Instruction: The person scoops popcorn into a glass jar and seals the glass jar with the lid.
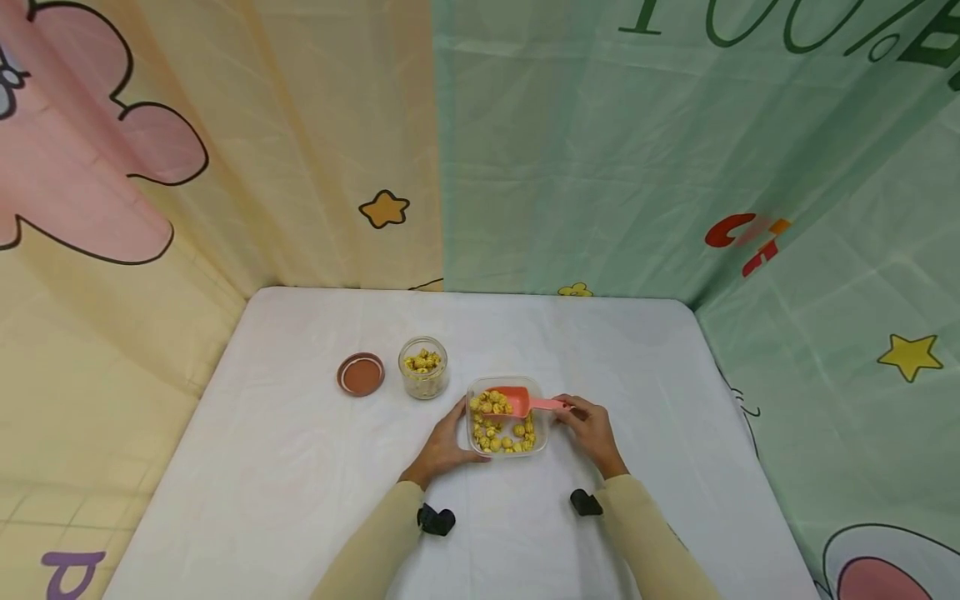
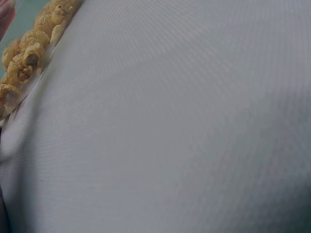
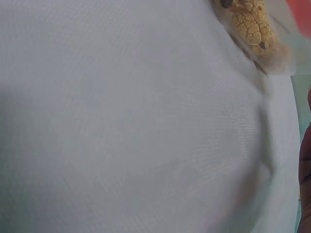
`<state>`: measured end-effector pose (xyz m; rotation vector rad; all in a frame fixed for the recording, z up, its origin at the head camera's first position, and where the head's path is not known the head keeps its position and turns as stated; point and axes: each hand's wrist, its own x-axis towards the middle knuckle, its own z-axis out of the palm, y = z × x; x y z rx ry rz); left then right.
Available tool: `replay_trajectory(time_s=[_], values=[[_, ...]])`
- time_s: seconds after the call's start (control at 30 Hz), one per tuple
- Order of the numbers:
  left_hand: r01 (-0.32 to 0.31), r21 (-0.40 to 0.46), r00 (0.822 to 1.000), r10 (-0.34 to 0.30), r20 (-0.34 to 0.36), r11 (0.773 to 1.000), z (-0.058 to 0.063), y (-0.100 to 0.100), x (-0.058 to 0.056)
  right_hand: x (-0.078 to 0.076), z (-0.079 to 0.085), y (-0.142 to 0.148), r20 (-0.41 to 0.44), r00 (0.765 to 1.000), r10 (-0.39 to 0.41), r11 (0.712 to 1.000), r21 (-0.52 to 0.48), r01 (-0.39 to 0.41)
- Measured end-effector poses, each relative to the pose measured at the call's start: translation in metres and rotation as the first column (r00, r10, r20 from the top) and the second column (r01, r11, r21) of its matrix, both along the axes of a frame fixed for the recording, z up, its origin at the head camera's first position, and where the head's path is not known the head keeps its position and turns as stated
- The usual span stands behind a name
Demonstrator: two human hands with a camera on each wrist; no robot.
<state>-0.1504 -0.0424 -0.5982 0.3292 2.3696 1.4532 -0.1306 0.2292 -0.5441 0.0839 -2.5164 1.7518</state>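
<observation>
Pink scoop (image 1: 519,398) bearing yellow popcorn (image 1: 491,403) is over a clear tub (image 1: 536,387); the right hand (image 1: 594,431) pinches its handle (image 1: 546,404), the left hand (image 1: 445,447) grips the tub's side.

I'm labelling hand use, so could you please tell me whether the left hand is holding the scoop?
No, the left hand holds the tub at its side, while the right hand holds the scoop.
</observation>
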Motion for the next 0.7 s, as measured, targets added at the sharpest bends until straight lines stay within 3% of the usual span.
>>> replay_trajectory(time_s=[0.2,0.47,0.7], values=[[-0.005,0.005,1.0,0.005,0.005,1.0,0.002,0.0,0.001,-0.001,0.003,0.003,0.034,0.999,-0.019,1.0,-0.019,0.019],[-0.02,0.011,1.0,0.02,0.014,1.0,0.003,-0.001,0.002,-0.013,-0.022,0.015,0.046,0.999,-0.026,0.998,-0.059,0.028],[-0.021,0.026,1.0,0.021,-0.011,0.999,0.001,-0.002,0.003,-0.016,-0.024,0.016,0.031,0.999,-0.042,0.998,-0.049,0.044]])
